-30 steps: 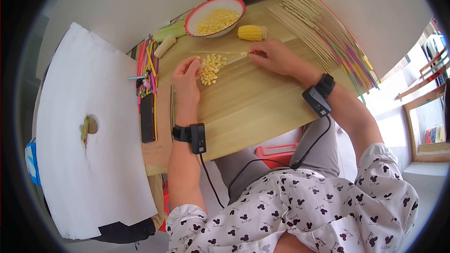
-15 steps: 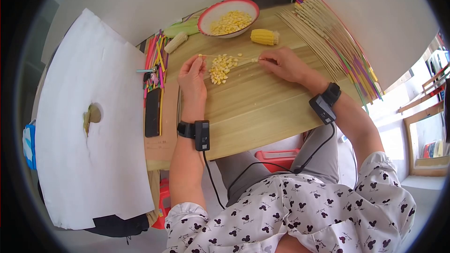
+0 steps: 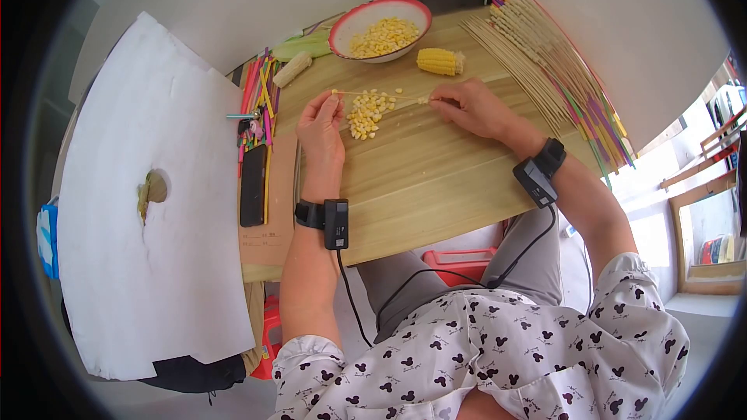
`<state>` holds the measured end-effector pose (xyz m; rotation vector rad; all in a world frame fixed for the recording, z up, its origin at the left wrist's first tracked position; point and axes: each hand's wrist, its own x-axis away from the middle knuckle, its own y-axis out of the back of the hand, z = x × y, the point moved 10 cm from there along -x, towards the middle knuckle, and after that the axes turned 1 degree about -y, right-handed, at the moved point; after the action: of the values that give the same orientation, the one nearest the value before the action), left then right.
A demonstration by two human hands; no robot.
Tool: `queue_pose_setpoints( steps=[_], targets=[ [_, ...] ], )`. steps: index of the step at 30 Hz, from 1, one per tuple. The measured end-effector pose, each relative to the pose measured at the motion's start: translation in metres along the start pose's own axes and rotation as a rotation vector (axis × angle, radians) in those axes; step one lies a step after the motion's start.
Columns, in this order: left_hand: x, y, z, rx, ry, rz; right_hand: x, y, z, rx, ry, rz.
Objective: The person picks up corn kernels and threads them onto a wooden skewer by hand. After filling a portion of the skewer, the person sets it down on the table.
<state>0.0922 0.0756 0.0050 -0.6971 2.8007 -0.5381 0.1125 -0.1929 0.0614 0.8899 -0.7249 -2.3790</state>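
Note:
A thin wooden skewer (image 3: pixel 373 94) stretches between my two hands above the wooden table. My left hand (image 3: pixel 320 123) is closed in a pinch on a yellow corn kernel (image 3: pixel 335 92) at the skewer's left end. Fingers of my right hand (image 3: pixel 472 107) are closed around the other end, where a few pale kernels (image 3: pixel 422 99) sit on the stick by the fingertips. Just below the skewer lies a loose pile of corn kernels (image 3: pixel 366 118). Beyond my right hand is a short piece of corn cob (image 3: pixel 440 61) with its kernels on.
A red-rimmed white bowl (image 3: pixel 420 17) of kernels stands at the back. A stripped cob (image 3: pixel 292 68) and green husk (image 3: pixel 305 45) lie left of it. Bundled skewers (image 3: pixel 513 62) line the right side. Colored sticks (image 3: pixel 253 85) and a black phone (image 3: pixel 253 187) lie left.

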Motion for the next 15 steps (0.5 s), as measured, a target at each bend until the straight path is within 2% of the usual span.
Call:
queue_pose_setpoints(
  steps=[6,9,11,15],
  targets=[
    [0.000,-0.001,-0.003,0.017,-0.029,-0.014,0.000,-0.001,-0.002,0.011,-0.018,0.010],
    [0.001,-0.004,-0.012,-0.055,-0.110,0.007,-0.001,-0.003,-0.004,0.011,-0.021,0.014],
    [0.006,-0.007,-0.026,-0.222,-0.240,-0.008,0.000,-0.004,-0.007,0.003,-0.058,0.033],
    [0.009,-0.012,-0.036,-0.420,-0.358,-0.027,0.000,-0.003,0.000,0.027,-0.016,0.017]
  ],
)
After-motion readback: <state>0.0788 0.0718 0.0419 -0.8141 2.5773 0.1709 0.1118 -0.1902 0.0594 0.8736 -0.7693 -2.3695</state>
